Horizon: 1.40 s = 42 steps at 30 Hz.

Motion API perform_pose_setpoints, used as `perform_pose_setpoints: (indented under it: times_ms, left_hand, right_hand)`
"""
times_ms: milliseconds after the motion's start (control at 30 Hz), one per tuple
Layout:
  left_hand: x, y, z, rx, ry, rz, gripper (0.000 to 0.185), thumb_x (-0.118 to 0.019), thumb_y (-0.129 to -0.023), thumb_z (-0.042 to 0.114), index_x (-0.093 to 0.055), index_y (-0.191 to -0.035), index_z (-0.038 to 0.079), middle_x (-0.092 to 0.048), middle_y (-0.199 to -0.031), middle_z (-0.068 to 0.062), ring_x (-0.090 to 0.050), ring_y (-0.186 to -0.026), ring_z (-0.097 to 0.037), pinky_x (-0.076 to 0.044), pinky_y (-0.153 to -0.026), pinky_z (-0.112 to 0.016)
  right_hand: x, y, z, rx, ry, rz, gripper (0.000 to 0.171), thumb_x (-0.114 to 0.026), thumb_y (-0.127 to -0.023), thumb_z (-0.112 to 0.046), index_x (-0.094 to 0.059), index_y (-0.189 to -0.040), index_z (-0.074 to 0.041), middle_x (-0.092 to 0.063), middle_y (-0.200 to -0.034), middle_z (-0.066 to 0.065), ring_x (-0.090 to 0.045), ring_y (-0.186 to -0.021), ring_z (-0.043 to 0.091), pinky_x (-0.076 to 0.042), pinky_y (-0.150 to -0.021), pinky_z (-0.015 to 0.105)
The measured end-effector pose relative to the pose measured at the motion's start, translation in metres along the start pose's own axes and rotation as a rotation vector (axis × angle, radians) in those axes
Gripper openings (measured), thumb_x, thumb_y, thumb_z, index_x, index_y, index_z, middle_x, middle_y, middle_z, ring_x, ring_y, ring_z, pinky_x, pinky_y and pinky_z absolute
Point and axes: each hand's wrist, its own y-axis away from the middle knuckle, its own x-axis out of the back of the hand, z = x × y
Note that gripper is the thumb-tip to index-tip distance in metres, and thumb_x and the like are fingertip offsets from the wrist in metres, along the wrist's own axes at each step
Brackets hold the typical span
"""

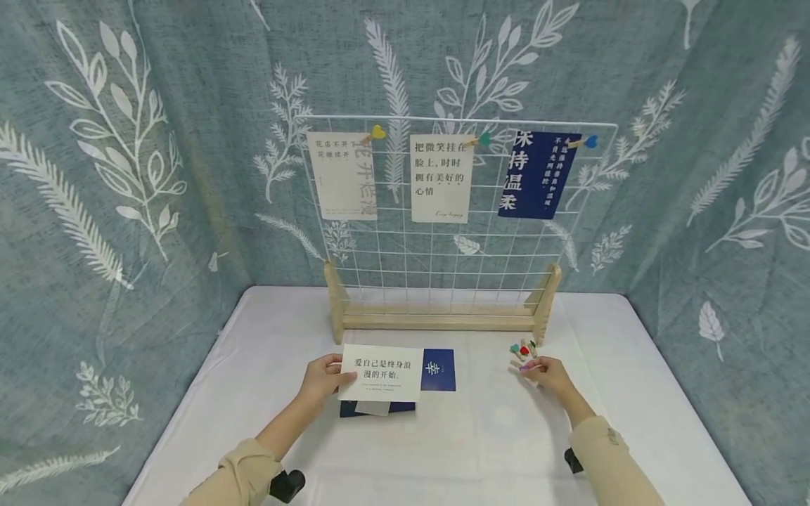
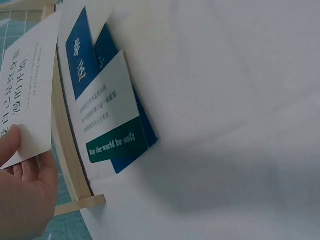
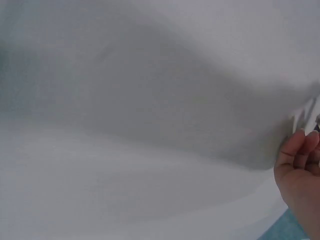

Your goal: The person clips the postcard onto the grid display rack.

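- The left hand [image 1: 323, 377] pinches a white card [image 1: 382, 372] by its left edge, lifting it off the card pile [image 1: 405, 393] on the table [image 1: 633, 393] so the print faces up
- The right hand [image 1: 549, 374] closes on a small peg [image 1: 528, 365] beside the loose pegs [image 1: 524, 348], near the wire grid [image 1: 443, 267] where three cards hang

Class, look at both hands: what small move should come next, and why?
Probably lift the white card toward the wire grid. The left hand already holds it above the card pile, the right hand pinches a small clip, and three cards hang clipped along the top row, bare wire below.
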Motion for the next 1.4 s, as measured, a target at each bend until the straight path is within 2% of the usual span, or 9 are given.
perform_pose_setpoints:
  times_ms: [133,167,300,433,700,800,933,1267,1400]
  left_hand:
    - [0.004,-0.003,0.003,-0.014,0.021,0.007,0.034,-0.063,-0.084,-0.005,-0.054,-0.116,-0.01,-0.069,-0.102,-0.02,-0.068,-0.076,-0.014,-0.054,-0.065,-0.021]
    - [0.005,-0.004,0.003,-0.013,0.024,0.011,0.034,-0.063,-0.084,-0.004,-0.054,-0.117,-0.01,-0.069,-0.103,-0.02,-0.068,-0.077,-0.013,-0.053,-0.066,-0.021]
    - [0.007,-0.007,0.006,-0.014,0.029,0.026,0.036,-0.063,-0.085,-0.002,-0.053,-0.119,-0.01,-0.068,-0.107,-0.021,-0.068,-0.08,-0.013,-0.053,-0.067,-0.02]
    - [0.007,-0.011,0.01,-0.016,0.025,0.045,0.037,-0.063,-0.086,0.0,-0.053,-0.12,-0.01,-0.066,-0.111,-0.023,-0.067,-0.078,-0.01,-0.05,-0.066,-0.018]
    - [0.006,-0.018,0.017,-0.026,-0.012,0.077,0.038,-0.063,-0.088,0.004,-0.053,-0.122,-0.009,-0.064,-0.116,-0.024,-0.065,-0.078,-0.009,-0.048,-0.068,-0.019]
    - [0.006,-0.02,0.021,-0.038,-0.007,0.08,0.038,-0.064,-0.088,0.005,-0.054,-0.121,-0.008,-0.064,-0.115,-0.023,-0.066,-0.079,-0.009,-0.048,-0.069,-0.019]
    - [0.006,-0.024,0.028,-0.055,0.0,0.086,0.037,-0.064,-0.088,0.004,-0.054,-0.121,-0.008,-0.065,-0.114,-0.023,-0.064,-0.077,-0.007,-0.047,-0.067,-0.017]
    - [0.004,-0.032,0.036,-0.084,0.015,0.106,0.032,-0.062,-0.088,0.003,-0.055,-0.118,-0.009,-0.065,-0.112,-0.024,-0.062,-0.072,-0.005,-0.046,-0.063,-0.016]
    - [0.005,-0.035,0.039,-0.095,0.033,0.108,0.031,-0.062,-0.089,0.003,-0.055,-0.117,-0.009,-0.065,-0.113,-0.024,-0.062,-0.072,-0.004,-0.046,-0.063,-0.015]
  right_hand:
    - [-0.007,0.018,-0.049,-0.01,-0.003,0.007,0.025,-0.072,-0.081,-0.015,-0.064,-0.088,0.007,-0.058,-0.065,-0.001,-0.047,-0.054,0.006,-0.04,-0.046,0.02]
    - [-0.009,0.025,-0.068,-0.071,0.029,0.025,0.026,-0.07,-0.082,-0.01,-0.061,-0.091,0.012,-0.059,-0.067,0.0,-0.049,-0.056,0.006,-0.042,-0.048,0.02]
    - [-0.011,0.033,-0.095,-0.078,0.044,0.018,0.019,-0.064,-0.085,-0.001,-0.058,-0.091,0.016,-0.064,-0.07,-0.002,-0.052,-0.059,0.002,-0.045,-0.052,0.018]
    - [-0.013,0.029,-0.103,-0.064,0.006,0.014,0.02,-0.063,-0.085,0.002,-0.055,-0.092,0.018,-0.069,-0.071,-0.001,-0.057,-0.062,0.0,-0.049,-0.058,0.017]
    - [-0.022,0.027,-0.125,0.057,-0.102,0.016,0.024,-0.06,-0.085,0.008,-0.049,-0.098,0.025,-0.069,-0.082,0.021,-0.062,-0.065,-0.001,-0.053,-0.064,0.017]
    - [-0.026,0.026,-0.128,0.084,-0.115,0.038,0.027,-0.06,-0.085,0.008,-0.051,-0.103,0.026,-0.07,-0.082,0.017,-0.062,-0.066,-0.002,-0.053,-0.065,0.015]
    - [-0.031,0.017,-0.123,0.111,-0.121,0.063,0.029,-0.06,-0.085,0.008,-0.054,-0.108,0.025,-0.072,-0.083,0.011,-0.062,-0.066,-0.004,-0.053,-0.065,0.013]
    - [-0.041,0.009,-0.142,0.136,-0.068,0.083,0.029,-0.061,-0.086,0.006,-0.055,-0.108,0.023,-0.069,-0.091,0.024,-0.057,-0.067,-0.008,-0.051,-0.066,0.01]
    - [-0.045,0.005,-0.152,0.161,-0.033,0.074,0.027,-0.062,-0.086,0.002,-0.057,-0.105,0.021,-0.068,-0.092,0.023,-0.057,-0.068,-0.008,-0.05,-0.066,0.009]
